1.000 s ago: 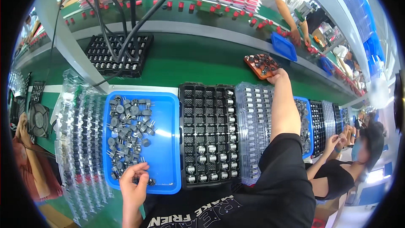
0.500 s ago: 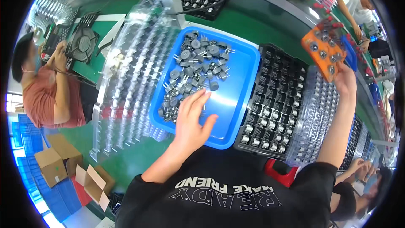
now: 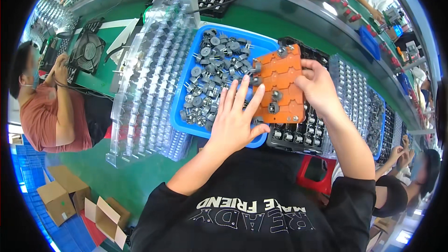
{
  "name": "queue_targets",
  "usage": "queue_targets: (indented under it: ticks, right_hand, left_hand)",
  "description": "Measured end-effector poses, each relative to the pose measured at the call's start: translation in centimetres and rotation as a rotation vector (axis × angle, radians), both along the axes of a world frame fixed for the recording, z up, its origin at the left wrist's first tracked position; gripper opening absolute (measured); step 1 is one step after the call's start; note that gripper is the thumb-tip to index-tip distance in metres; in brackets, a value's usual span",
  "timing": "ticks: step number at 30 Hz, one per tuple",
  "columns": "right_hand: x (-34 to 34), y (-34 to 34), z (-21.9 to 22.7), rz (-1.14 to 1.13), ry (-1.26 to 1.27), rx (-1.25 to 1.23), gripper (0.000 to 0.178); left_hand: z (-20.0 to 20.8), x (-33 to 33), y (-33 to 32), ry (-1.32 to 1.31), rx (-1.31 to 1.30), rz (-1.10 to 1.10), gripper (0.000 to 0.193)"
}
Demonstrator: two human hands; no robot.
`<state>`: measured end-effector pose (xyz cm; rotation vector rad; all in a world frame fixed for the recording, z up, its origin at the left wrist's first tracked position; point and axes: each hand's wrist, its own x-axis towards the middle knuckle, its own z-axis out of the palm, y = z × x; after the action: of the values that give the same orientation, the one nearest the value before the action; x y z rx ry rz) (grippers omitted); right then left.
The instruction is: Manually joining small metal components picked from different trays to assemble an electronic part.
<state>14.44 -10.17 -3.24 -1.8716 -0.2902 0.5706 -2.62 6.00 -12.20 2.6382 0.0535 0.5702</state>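
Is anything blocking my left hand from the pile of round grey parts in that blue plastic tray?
Nothing visible does: your left hand is spread by the round grey parts in the blue plastic tray; the flat orange plate in your right hand is to its right.

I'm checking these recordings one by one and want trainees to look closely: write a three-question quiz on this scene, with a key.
1. Which of the wearer's hands grips the orange recessed plate?
2. True or false: the gray pinned components in the blue tray stand in neat rows.
3. From the wearer's view, the black compartment tray partly hidden behind the plate lies on which side of the blue tray? A) left B) right

Key:
1. The right hand; the left hand is open, fingers spread.
2. False; they lie in a loose heap.
3. B.
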Motion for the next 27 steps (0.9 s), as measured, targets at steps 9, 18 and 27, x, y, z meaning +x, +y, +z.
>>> queue_targets:
  ticks: [9,18,27]
  right_hand:
    - [-2.1,3.6,1.6,0.176,-0.420,-0.454,0.051]
    - [-2.5,2.8,2.2,0.081,-0.435,-0.438,0.036]
    - [-3.4,2.0,3.5,0.054,-0.423,-0.412,0.040]
  left_hand:
    - [0.3,-0.6,0.0,-0.029,-0.012,-0.053,0.075]
    - [0.5,-1.2,0.4,-0.158,-0.054,-0.093,0.049]
    - [-0.2,-0.7,1.5,0.050,-0.013,0.074,0.032]
